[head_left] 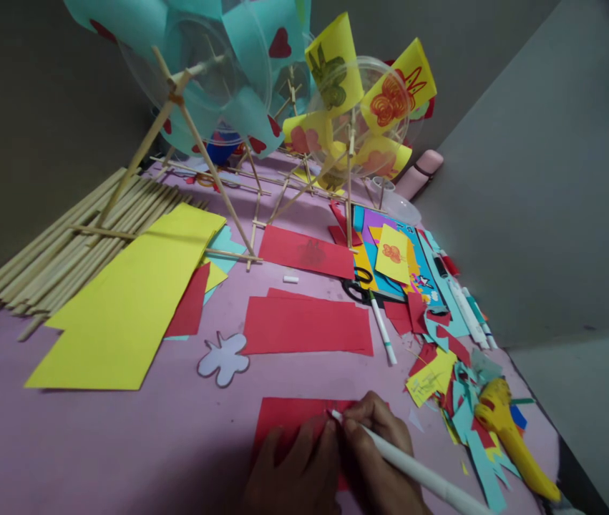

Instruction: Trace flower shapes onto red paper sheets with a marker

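Note:
My right hand (pixel 376 447) is closed round a white marker pen (pixel 416 472) whose tip touches a red paper sheet (pixel 288 418) at the near edge of the pink table (pixel 122 443). My left hand (pixel 296 472) lies flat on that red sheet just left of the pen tip, fingers stretched out and pressing the paper down. Another larger red sheet (pixel 307 325) lies just beyond, and a white flower-shaped cutout (pixel 225 359) sits to its left.
Yellow sheets (pixel 127 300) and a bundle of wooden sticks (pixel 62 250) lie at the left. Stick-built paper windmills in teal (pixel 212 71) and yellow (pixel 358 107) stand at the back. Scissors (pixel 356 286), markers (pixel 465 307), paper scraps and a yellow glue gun (pixel 513 440) crowd the right.

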`<state>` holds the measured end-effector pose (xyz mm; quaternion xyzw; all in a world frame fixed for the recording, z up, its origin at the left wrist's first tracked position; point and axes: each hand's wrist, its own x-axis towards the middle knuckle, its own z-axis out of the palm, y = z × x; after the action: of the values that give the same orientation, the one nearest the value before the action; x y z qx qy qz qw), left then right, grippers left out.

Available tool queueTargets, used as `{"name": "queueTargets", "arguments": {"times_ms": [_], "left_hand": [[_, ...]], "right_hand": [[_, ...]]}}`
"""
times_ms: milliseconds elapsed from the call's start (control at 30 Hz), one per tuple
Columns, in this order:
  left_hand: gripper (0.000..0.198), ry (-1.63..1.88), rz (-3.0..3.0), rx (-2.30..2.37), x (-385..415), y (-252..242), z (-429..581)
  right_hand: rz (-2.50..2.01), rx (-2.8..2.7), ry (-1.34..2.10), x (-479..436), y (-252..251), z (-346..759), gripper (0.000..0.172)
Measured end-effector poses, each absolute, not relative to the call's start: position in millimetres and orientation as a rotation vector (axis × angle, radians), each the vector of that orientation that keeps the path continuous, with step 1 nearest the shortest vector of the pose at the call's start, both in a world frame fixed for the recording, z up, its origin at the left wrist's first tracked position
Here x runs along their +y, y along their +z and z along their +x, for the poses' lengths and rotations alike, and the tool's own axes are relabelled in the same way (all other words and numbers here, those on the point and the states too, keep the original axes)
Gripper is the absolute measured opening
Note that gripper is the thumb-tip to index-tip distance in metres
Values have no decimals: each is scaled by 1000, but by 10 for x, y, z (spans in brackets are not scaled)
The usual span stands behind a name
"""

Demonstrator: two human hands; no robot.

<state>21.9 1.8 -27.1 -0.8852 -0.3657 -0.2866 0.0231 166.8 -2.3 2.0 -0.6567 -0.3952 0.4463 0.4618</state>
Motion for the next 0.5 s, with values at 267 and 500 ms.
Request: {"name": "queueTargets", "arguments": {"times_ms": [267, 500], "left_hand": [[26, -972, -2740, -1157, 54, -230, 239], [27, -964, -2733, -1165, 53, -222, 232]], "right_hand": [[-1639, -832, 947, -22, -4, 1658, 25], [-1660, -845, 915, -26, 2, 1689, 21]]}}
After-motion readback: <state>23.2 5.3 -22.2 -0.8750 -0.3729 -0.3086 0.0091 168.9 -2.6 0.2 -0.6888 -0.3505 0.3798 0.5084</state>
